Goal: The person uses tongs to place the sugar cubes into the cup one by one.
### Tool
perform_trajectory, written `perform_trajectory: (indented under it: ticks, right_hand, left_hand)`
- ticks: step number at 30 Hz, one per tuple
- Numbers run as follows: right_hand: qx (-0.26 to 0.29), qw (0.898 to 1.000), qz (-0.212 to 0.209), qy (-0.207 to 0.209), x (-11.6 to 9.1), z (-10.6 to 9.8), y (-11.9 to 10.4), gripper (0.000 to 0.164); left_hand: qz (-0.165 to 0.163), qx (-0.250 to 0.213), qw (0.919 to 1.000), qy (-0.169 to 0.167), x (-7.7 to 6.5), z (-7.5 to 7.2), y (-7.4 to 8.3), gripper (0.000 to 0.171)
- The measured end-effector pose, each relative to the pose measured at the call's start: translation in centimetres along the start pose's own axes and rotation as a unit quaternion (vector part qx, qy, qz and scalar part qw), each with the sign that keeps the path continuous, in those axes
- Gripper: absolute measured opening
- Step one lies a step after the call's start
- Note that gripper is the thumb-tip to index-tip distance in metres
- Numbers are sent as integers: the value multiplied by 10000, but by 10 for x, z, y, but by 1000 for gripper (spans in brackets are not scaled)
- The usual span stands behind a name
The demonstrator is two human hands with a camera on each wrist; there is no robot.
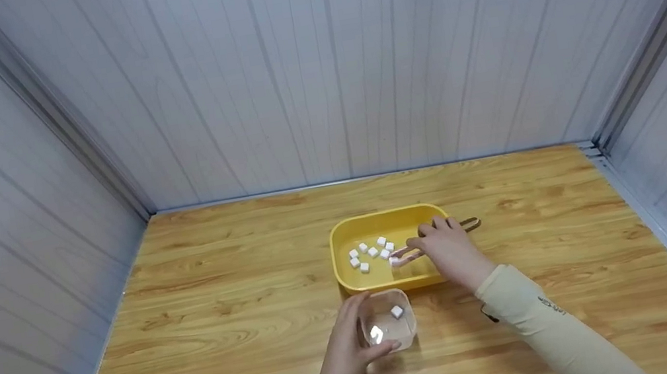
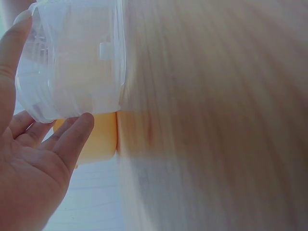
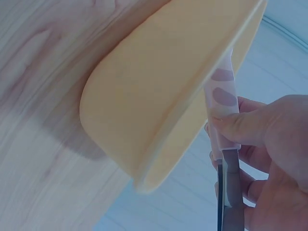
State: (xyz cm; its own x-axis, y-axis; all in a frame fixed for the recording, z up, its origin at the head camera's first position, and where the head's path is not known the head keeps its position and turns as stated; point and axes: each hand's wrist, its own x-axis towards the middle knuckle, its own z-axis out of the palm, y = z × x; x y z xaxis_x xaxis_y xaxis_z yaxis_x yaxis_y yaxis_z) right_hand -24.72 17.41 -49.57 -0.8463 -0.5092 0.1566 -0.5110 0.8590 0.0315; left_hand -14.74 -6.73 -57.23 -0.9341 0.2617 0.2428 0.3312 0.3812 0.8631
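My left hand holds a small clear plastic container, thumb on one side and fingers on the other. One white cube lies inside it. Just beyond stands a yellow tub with several white cubes scattered on its floor. Reaching over the tub's right side, my right hand grips a pair of tongs, metal at the back with pale pinkish front arms. The tong tips are down inside the tub, right at a white cube. In the right wrist view the tub wall hides those tips.
Both containers stand on a wood-grain table. Pale panel walls close off the back and both sides. The clear container sits close to the tub's near side.
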Motion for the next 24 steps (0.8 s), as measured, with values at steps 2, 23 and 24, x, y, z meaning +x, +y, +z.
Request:
perform_trajectory:
  ticks: [2,23,24]
  right_hand:
    - [27,10000,31,4,-2,-3,1,49]
    - [178,9988,-18,457,-17,-35,-4,38]
    - [188,9987,-37,470,-18,-37,-6,39]
  left_hand:
    - [-50,-34,10000,-33,0,0,0,90]
    - [72,5,10000,36,-1,-1,2,89]
    - [56,4,10000,28,-1,-1,1,89]
